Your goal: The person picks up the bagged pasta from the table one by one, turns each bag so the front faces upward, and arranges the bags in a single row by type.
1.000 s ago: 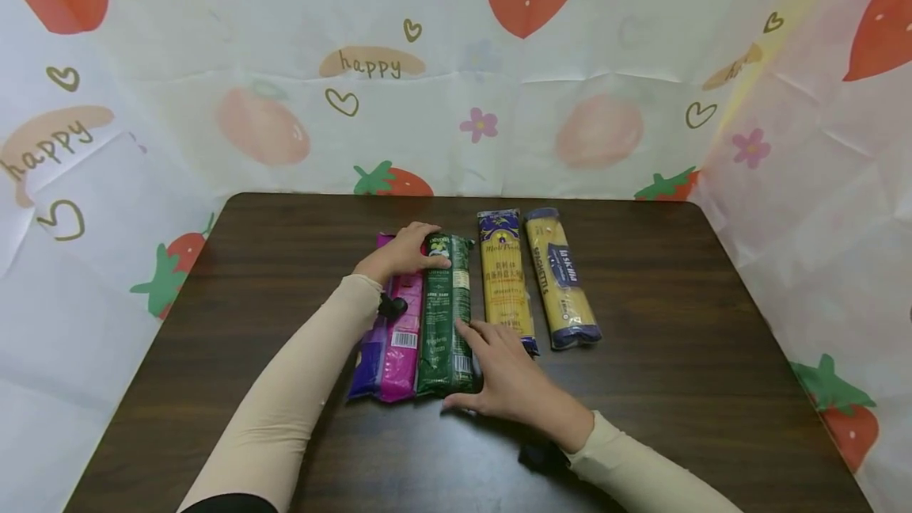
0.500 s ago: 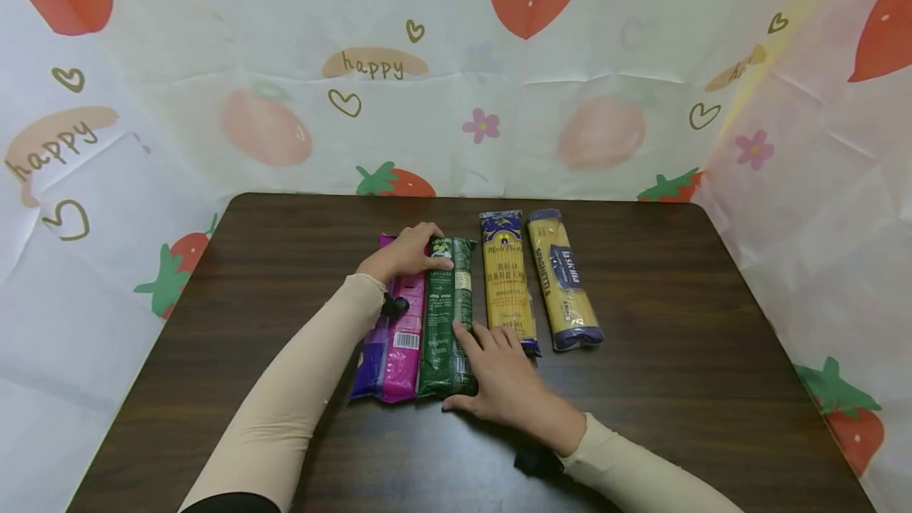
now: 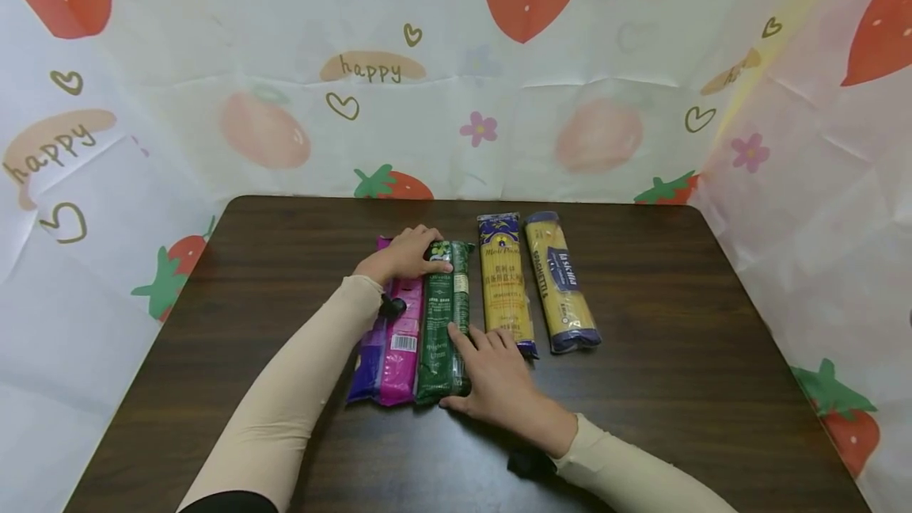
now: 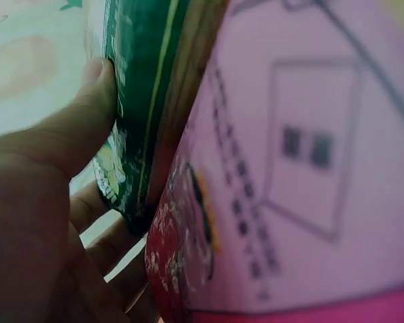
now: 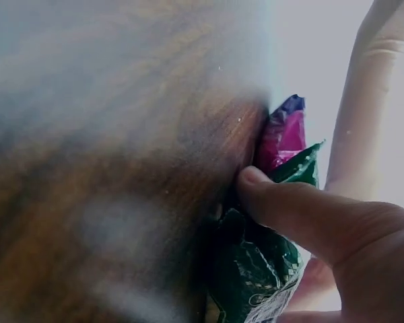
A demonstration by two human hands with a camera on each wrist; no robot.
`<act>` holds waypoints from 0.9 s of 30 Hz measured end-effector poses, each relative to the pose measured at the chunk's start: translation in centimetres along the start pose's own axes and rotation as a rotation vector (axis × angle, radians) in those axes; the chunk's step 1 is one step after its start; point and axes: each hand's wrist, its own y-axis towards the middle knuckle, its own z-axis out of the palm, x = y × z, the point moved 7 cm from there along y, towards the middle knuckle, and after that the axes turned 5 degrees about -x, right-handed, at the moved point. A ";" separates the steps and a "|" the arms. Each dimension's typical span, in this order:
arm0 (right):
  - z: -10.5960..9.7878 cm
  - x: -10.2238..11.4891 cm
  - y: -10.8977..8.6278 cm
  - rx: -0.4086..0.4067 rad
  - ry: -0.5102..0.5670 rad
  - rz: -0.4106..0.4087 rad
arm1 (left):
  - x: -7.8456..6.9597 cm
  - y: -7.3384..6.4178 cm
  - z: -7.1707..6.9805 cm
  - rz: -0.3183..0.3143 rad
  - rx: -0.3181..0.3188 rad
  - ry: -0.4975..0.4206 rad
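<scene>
On the table, a green spaghetti pack (image 3: pixel 438 323) lies lengthwise beside a pink pack (image 3: pixel 400 347), with a purple-blue pack (image 3: pixel 366 366) to its left. My left hand (image 3: pixel 406 253) reaches over the far ends and holds the green pack's top. In the left wrist view its thumb (image 4: pixel 97 91) lies against the green pack (image 4: pixel 145 74), fingers past the end. My right hand (image 3: pixel 499 377) grips the green pack's near right corner. The right wrist view shows its thumb (image 5: pixel 289 202) at the near end of the green pack (image 5: pixel 252 269); its other fingers are mostly hidden there.
To the right lie a yellow spaghetti pack (image 3: pixel 504 283) with blue ends and another yellow spaghetti pack (image 3: pixel 563 283), slightly tilted. The dark wooden table (image 3: pixel 677 386) is bordered by a strawberry-print cloth (image 3: pixel 442 125) at the back and sides.
My right hand has shifted slightly left, with the green pack's near end edging left towards the pink one. My left hand stays at the far end. The yellow packs have not moved.
</scene>
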 end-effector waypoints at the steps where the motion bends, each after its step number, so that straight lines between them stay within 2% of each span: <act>1: 0.0 -0.1 0.0 -0.002 0.021 0.006 | 0.0 0.0 0.0 0.003 0.001 -0.002; 13: -1.0 -1.2 -0.5 -0.028 0.337 0.063 | -0.2 0.0 -0.7 0.001 -0.033 -0.079; 17: -1.5 -1.4 -0.7 -0.038 0.365 0.061 | -0.4 0.0 -1.2 0.016 -0.072 -0.084; 27: -2.2 -2.4 -1.2 -0.076 0.401 0.048 | -0.7 0.1 -1.9 0.029 -0.137 -0.202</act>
